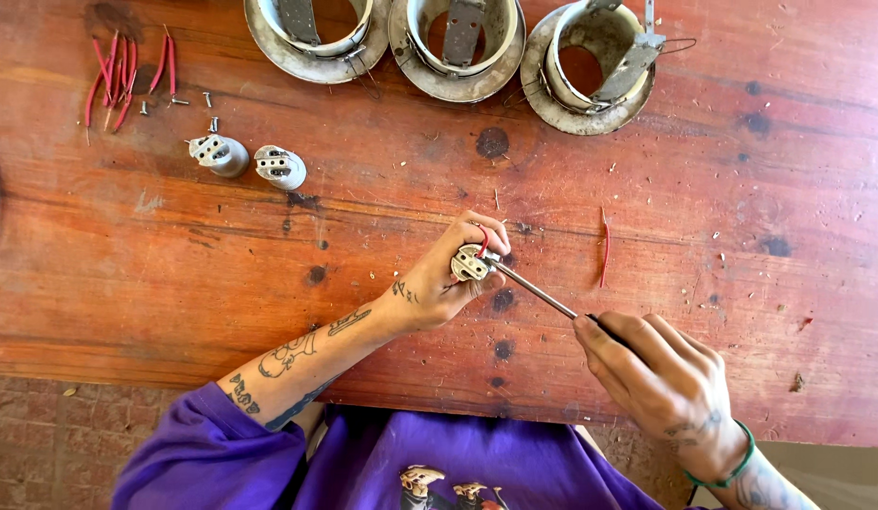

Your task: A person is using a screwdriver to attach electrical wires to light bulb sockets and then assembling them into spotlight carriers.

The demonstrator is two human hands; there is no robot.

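**Screwdriver into a lamp socket, wooden bench view**

No packages or labels anywhere, just loose parts on a red-brown wooden table (647,208). Left hand (448,274) is closed around a small whitish lamp socket (471,263) with a red wire (483,238) looping off its top, held over the middle of the table. Right hand (661,378) is wrapped around the handle of a screwdriver (543,294), tip touching the socket; whether it's seated in a screw, can't tell.

Three round metal light housings (590,71) sit along the far edge, each open with a bracket inside. Two spare sockets (250,161) lie far left, near a bunch of red wire offcuts (122,76) and small screws. One loose red wire piece (605,247) lies right of the socket. Bare wood around the hands, near edge just below them.
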